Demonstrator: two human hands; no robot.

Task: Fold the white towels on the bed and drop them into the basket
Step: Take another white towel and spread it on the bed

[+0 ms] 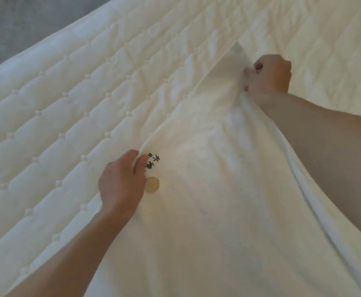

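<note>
A large white towel [218, 189] is stretched between my two hands above the quilted bed [68, 103]. It bears black printed characters and a round gold striped mark near its left edge. My left hand [121, 181] pinches that left edge beside the print. My right hand [269, 75] is closed on the towel's far edge, farther up the bed. The cloth hangs taut between them and drapes down toward me, covering the lower middle of the view. No basket is in view.
The quilted white mattress fills most of the view, left and far right. A strip of grey floor [14, 24] shows beyond the bed's edge at the top left.
</note>
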